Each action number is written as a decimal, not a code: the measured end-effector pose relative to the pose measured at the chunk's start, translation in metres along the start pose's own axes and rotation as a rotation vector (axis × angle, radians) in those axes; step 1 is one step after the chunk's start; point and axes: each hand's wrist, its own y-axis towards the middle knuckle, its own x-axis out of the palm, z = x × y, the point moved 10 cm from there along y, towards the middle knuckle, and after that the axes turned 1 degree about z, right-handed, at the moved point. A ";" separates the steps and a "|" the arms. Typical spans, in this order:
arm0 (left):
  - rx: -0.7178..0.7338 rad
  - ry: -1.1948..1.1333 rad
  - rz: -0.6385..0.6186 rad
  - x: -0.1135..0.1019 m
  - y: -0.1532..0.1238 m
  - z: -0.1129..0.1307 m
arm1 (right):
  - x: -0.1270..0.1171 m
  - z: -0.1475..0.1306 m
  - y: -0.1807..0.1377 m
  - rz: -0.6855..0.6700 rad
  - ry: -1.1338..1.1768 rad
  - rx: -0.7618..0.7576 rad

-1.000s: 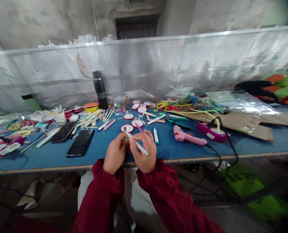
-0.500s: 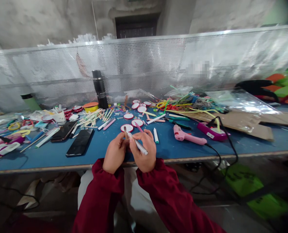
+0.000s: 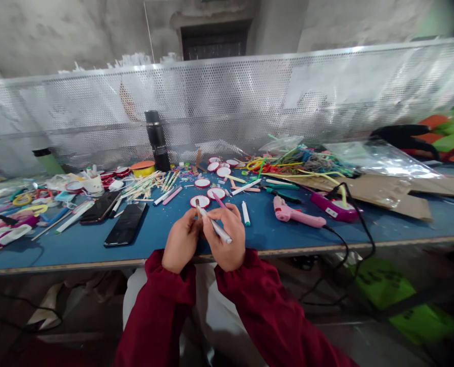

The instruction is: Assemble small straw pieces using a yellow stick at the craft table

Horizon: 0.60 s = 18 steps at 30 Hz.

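Note:
Near the front edge of the blue table (image 3: 161, 224), both my hands are close together. My right hand (image 3: 227, 242) is closed around a white marker pen (image 3: 219, 230), its tip pointing at my left fingertips. A slim pinkish-purple stick or pen (image 3: 219, 200) also juts out from between the right fingers. My left hand (image 3: 181, 242) pinches a small brownish piece (image 3: 197, 205) whose lower part the fingers hide; the marker's tip is at it, though contact is unclear. Just beyond lie round white discs with red rims (image 3: 202, 182), and a green-tipped white marker (image 3: 245, 214) lies to the right.
Left of my hands lie two dark phones (image 3: 125, 225). A black flask (image 3: 157, 141) stands against the perforated metal screen (image 3: 227, 107). To the right are a pink glue gun (image 3: 297, 214), a corded purple device (image 3: 334, 208), pliers (image 3: 284, 195) and tangled coloured cords (image 3: 306, 162).
Both hands stay in nearly the same place. The white marker in my right hand has shifted very slightly left.

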 end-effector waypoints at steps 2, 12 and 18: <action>-0.002 -0.003 -0.002 0.000 0.000 -0.001 | 0.000 0.000 0.000 -0.002 0.004 -0.002; -0.023 -0.025 -0.012 0.001 -0.001 0.000 | 0.000 -0.001 0.001 -0.006 0.005 -0.009; -0.025 0.005 -0.008 0.001 -0.001 -0.003 | -0.001 -0.001 0.001 -0.003 0.011 -0.001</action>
